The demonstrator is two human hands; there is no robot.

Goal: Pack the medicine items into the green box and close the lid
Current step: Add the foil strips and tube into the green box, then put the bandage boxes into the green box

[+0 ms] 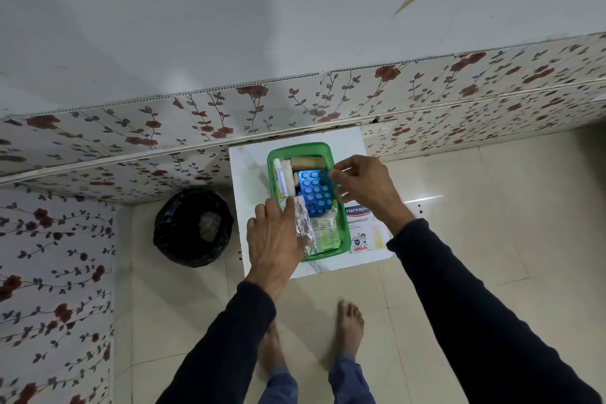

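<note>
My right hand (364, 185) pinches the light, stiff blue blister sheet (316, 188) by its edge; my left hand (275, 236) presses flat, unclenched, on the crinkly foil strip (303, 218) in the green box (341, 236).

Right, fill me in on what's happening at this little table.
A person is packing medicine into a green box on a small white table. The right hand pinches a blue blister pack over the box, while the left hand presses on a silver foil strip by the box's left wall. A tube and bandage roll lie inside. A Hansaplast box waits outside, to its right.
</note>
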